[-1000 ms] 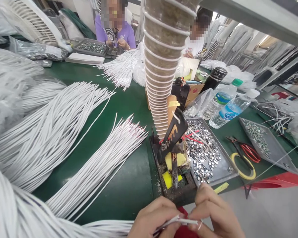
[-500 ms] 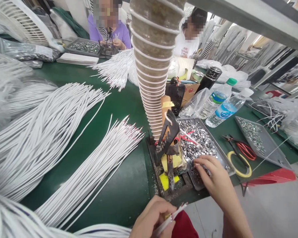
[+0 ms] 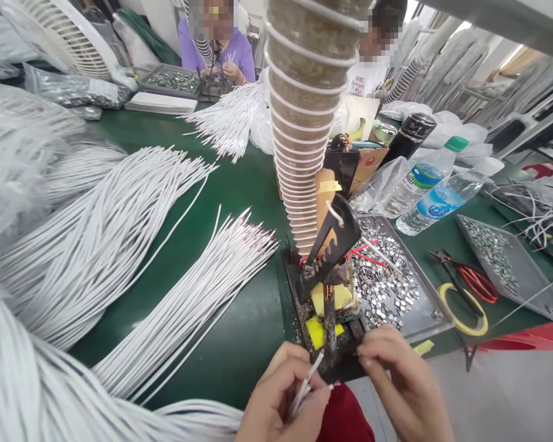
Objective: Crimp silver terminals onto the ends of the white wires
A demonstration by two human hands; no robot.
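At the bottom middle, my left hand (image 3: 283, 396) is closed around a few thin white cables (image 3: 308, 379), whose ends stick out past the thumb and fingers. My right hand (image 3: 403, 377) is beside it, thumb and fingertips pinched together; whatever is between them is too small to make out. Just beyond both hands stands a dark metal stand (image 3: 345, 362) bearing what looks like a soldering iron (image 3: 330, 325), with a wooden handle (image 3: 325, 202) and a black clamp (image 3: 332, 239). A yellow sponge piece (image 3: 320, 331) lies on its base.
A ribbed hose (image 3: 311, 92) hangs over the stand. Right of it are a tray of small metal parts (image 3: 435, 313), bottles (image 3: 435, 196), pliers (image 3: 465, 288) and a tape roll (image 3: 442, 294). White cable bundles (image 3: 193, 307) cover the left. Two people sit across the table.
My right hand has left the small dark tray and come down and closer to my left hand, fingers pinched. The cable ends in my left hand now point more upward. The view has shifted slightly.
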